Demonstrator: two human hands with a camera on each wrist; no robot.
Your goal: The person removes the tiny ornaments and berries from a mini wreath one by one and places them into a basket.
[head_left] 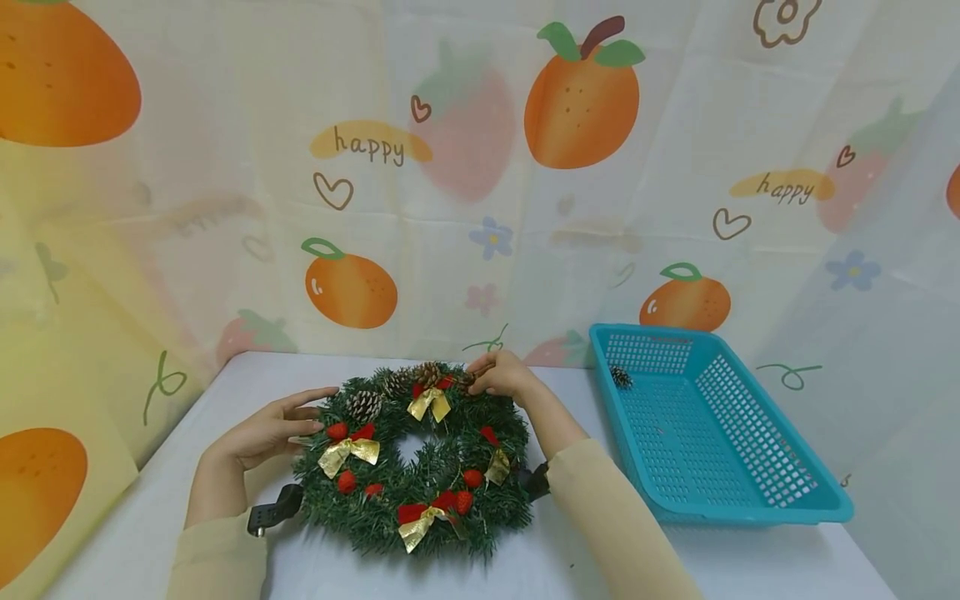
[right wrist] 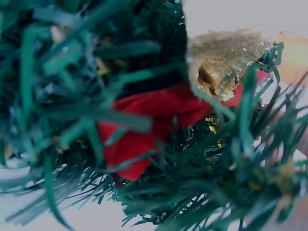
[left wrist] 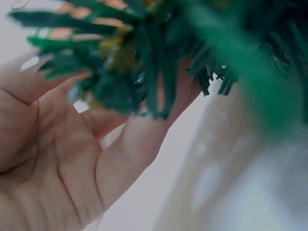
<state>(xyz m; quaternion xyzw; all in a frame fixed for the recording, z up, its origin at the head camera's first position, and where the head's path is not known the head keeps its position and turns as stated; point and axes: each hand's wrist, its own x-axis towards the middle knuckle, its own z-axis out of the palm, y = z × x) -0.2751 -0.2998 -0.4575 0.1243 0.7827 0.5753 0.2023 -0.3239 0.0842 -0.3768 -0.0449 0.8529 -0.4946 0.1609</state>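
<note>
On the white table lies a green Christmas wreath (head_left: 416,533) with gold-and-red bows, red berries and several pine cones (head_left: 364,406) along its far left part. My right hand (head_left: 506,377) reaches over the wreath's far right edge, its fingers bent round a small brown pine cone (head_left: 467,381) among the needles; the fingers partly cover it. Against the wreath's left edge, my left hand (head_left: 273,429) rests with its fingers loosely extended. Green needles (left wrist: 144,53) hide some of those fingers in the left wrist view. A red bow (right wrist: 159,113) with gold ribbon fills the right wrist view's middle.
A turquoise plastic basket (head_left: 645,479) stands right of the wreath, with one pine cone (head_left: 621,377) in its far left corner. Behind the table hangs a curtain (head_left: 480,275) printed with fruit. Dark wrist devices (head_left: 277,508) sit near the wreath's sides.
</note>
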